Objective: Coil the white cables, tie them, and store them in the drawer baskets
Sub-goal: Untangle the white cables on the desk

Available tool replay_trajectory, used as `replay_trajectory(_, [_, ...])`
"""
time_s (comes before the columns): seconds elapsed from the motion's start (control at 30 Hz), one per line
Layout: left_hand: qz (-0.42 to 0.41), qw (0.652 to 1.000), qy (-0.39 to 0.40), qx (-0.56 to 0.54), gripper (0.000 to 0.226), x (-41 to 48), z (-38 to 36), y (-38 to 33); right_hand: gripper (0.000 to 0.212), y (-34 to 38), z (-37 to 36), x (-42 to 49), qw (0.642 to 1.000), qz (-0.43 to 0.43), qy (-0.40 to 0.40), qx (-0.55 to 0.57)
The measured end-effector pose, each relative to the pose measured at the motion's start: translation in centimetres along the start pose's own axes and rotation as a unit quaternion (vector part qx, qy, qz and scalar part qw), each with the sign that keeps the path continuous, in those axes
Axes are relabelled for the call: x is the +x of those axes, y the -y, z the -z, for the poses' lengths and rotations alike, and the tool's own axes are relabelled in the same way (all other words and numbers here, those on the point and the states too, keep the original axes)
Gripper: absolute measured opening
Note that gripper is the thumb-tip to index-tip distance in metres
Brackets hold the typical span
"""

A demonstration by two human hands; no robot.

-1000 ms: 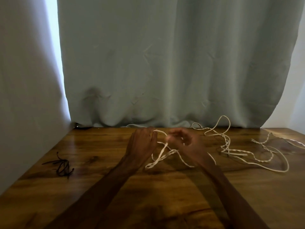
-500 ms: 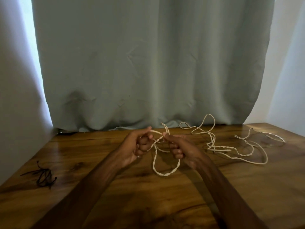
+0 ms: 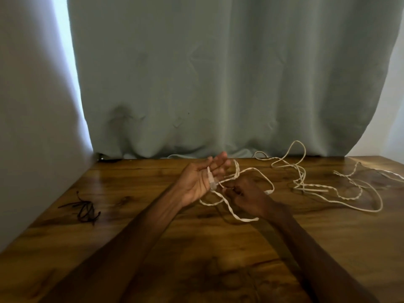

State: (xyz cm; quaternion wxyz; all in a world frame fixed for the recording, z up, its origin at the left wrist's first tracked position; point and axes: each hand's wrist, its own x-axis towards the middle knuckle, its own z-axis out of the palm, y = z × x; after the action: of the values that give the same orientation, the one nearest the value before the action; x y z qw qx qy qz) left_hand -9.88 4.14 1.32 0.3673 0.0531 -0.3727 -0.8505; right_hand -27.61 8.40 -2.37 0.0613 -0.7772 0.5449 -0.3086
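Head view. Left hand just above surface, centre of scene, palm turned up and right, fingers straight and loosely spread, gripping nothing. White plug at end of cable lying across base of those fingers, touching them. Right hand just right of left hand, knuckles up, fingers curled in, pinching cable close to plug. Hands near, not touching. Two cable loops at the hands: one arching far and right round right hand, one drooping near onto surface by right wrist. Parts of cable twisted like braid. Right of hands, loose tangle of white cable spread over far right of surface, one loop standing up against curtain, strands running off right edge. Cannot tell whether tangle joined to held cable. Left side of surface, small bunch of black ties, well apart from hands. Grey-green curtain along far edge of surface. Pale wall on left, bright gap between wall and curtain.
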Motion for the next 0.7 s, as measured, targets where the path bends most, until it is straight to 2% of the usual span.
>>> replay_trajectory(0.03, [-0.014, 1.000, 0.003, -0.007, 0.037, 0.1, 0.0, 0.2, 0.018, 0.0, -0.5, 0.0, 1.000, 0.003, 0.009, -0.003])
replay_trajectory(0.13, [-0.042, 0.999, 0.004, 0.010, 0.043, 0.4, 0.2, 0.5, 0.019, 0.0, -1.1, -0.1, 1.000, -0.001, 0.017, -0.021])
replay_trajectory(0.23, [-0.073, 0.995, -0.041, 0.047, 0.042, 0.9, 0.6, 0.9, 0.029, 0.9, -1.0, -0.4, 0.999, 0.017, -0.003, -0.052])
replay_trajectory(0.33, [-0.102, 0.987, -0.091, 0.088, 0.042, 1.3, 0.6, 1.3, 0.011, 2.0, -1.4, -0.8, 0.996, 0.021, -0.020, -0.084])
replay_trajectory(0.4, [-0.118, 0.981, -0.120, 0.097, 0.044, 1.6, 0.8, 1.3, 0.022, 2.4, -1.8, -0.7, 0.996, -0.015, -0.050, -0.073])
replay_trajectory(0.5, [-0.142, 0.972, -0.156, 0.104, 0.047, 1.7, 1.3, 0.7, 0.019, 2.8, -0.8, -0.3, 0.977, -0.148, -0.131, 0.082])
replay_trajectory(0.53, [-0.150, 0.969, -0.166, 0.106, 0.048, 1.7, 1.5, 0.5, 0.011, 2.6, -0.4, -0.3, 0.955, -0.199, -0.132, 0.174])
replay_trajectory(0.57, [-0.157, 0.966, -0.176, 0.107, 0.049, 1.7, 1.8, 0.3, 0.005, 2.7, 0.2, -0.5, 0.919, -0.246, -0.115, 0.287])
replay_trajectory(0.63, [-0.163, 0.961, -0.196, 0.111, 0.050, 1.7, 2.1, 0.4, 0.014, 3.0, 1.1, -0.6, 0.819, -0.309, -0.076, 0.478])
replay_trajectory(0.7, [-0.167, 0.957, -0.209, 0.116, 0.053, 1.9, 2.2, 0.6, 0.019, 3.5, 1.8, -0.7, 0.743, -0.333, -0.040, 0.580])
